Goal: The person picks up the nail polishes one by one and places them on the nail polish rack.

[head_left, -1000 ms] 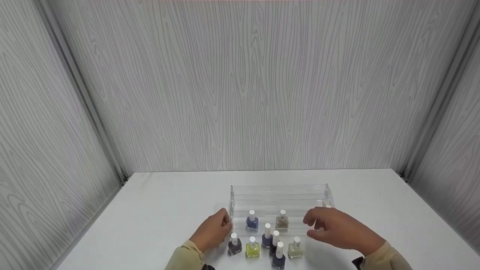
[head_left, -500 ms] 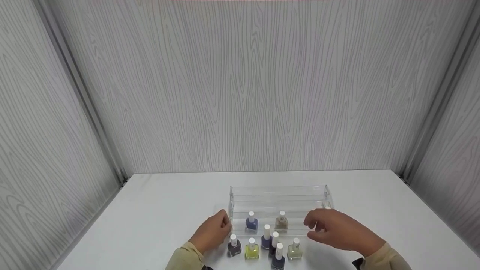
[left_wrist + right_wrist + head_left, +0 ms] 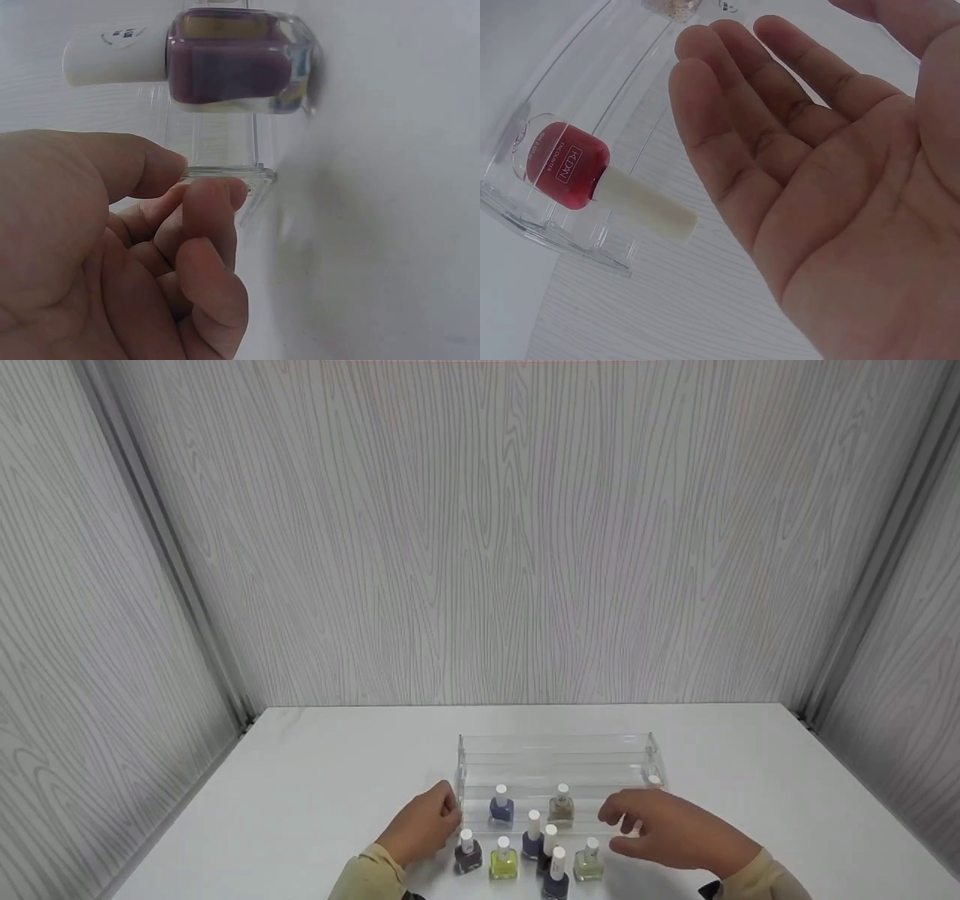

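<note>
My left hand (image 3: 421, 825) pinches the side edge of a clear acrylic tiered rack (image 3: 555, 746) between thumb and fingers, as the left wrist view shows. Close by stands a dark purple nail polish bottle (image 3: 229, 64) with a white cap. My right hand (image 3: 679, 829) hovers over the rack's right front, holding nothing, its fingers loosely bent. Beside it, in the right wrist view, a red nail polish bottle (image 3: 568, 166) stands in the rack. A blue nail polish (image 3: 502, 808) and a glittery beige one (image 3: 561, 808) sit on a lower tier.
In front of the rack stand a yellow nail polish (image 3: 503, 864), a pale clear-looking one (image 3: 589, 866) and several dark ones, including a front navy bottle (image 3: 556, 883). The white table (image 3: 337, 765) ends at a wood-grain back panel (image 3: 480, 547).
My right hand has shifted slightly left and down, and more of the white cap behind it shows. The left hand keeps its hold on the rack edge.
</note>
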